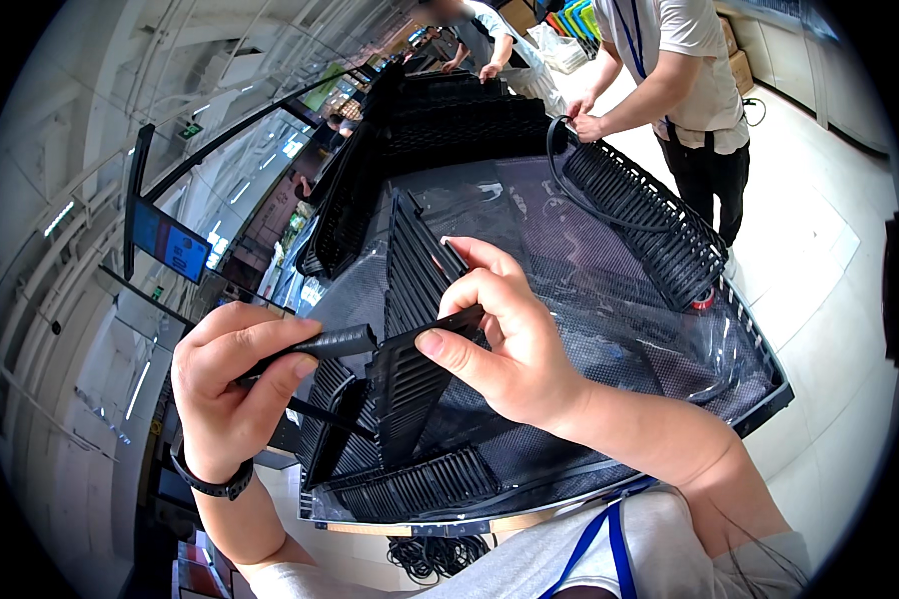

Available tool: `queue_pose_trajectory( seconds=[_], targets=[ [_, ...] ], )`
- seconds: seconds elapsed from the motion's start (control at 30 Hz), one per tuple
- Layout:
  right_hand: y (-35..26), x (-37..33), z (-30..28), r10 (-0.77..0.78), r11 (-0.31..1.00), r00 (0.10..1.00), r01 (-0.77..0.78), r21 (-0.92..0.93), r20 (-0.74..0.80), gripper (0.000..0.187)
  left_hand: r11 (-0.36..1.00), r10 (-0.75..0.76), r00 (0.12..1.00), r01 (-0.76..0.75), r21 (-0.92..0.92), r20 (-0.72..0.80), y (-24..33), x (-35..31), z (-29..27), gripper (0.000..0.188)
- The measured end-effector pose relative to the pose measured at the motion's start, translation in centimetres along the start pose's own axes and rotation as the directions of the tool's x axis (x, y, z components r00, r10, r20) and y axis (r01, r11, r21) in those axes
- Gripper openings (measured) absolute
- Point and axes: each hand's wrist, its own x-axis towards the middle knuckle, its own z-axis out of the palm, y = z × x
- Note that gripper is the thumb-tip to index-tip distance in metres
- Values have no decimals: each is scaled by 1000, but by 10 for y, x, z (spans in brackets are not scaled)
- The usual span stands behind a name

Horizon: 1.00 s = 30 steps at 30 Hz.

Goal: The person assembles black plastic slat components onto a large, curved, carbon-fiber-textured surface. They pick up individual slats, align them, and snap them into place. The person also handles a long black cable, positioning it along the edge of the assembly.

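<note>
You hold a slim black cylindrical strip (342,341) at left, lying crosswise with a slight slant; you also hold a black slatted panel (410,384) just right of it, closely ribbed.

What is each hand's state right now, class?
Left hand: closed, pinching a black rod-like piece between thumb and fingers.
Right hand: closed, gripping a black slatted panel.

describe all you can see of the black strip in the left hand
The black strip looks slender and rounded, with a dull sheen like plastic. The left hand pinches it between thumb and fingers, which hide part of it. It slants, right end higher in view, near the slatted black piece in the right hand; whether the two touch is unclear.
</note>
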Motion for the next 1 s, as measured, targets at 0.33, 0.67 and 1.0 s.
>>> queue_pose_trajectory(
  seconds=[0.33, 0.67, 1.0],
  targets=[
    [-1, 0, 0, -8, 1000, 1000, 8, -20, -19, 26, 999, -13, 1000, 12, 51, 14, 3, -2, -1, 24],
    [1, 2, 1, -62, 987, 998, 63, -149, 10, 24, 985, 27, 1000, -25, 169, -11, 10, 1, 6, 25],
    [8, 4, 0, -147, 973, 988, 154, -172, 54, 29, 930, 10, 999, 7, 367, -47, 37, 14, 22, 27]
  ],
)
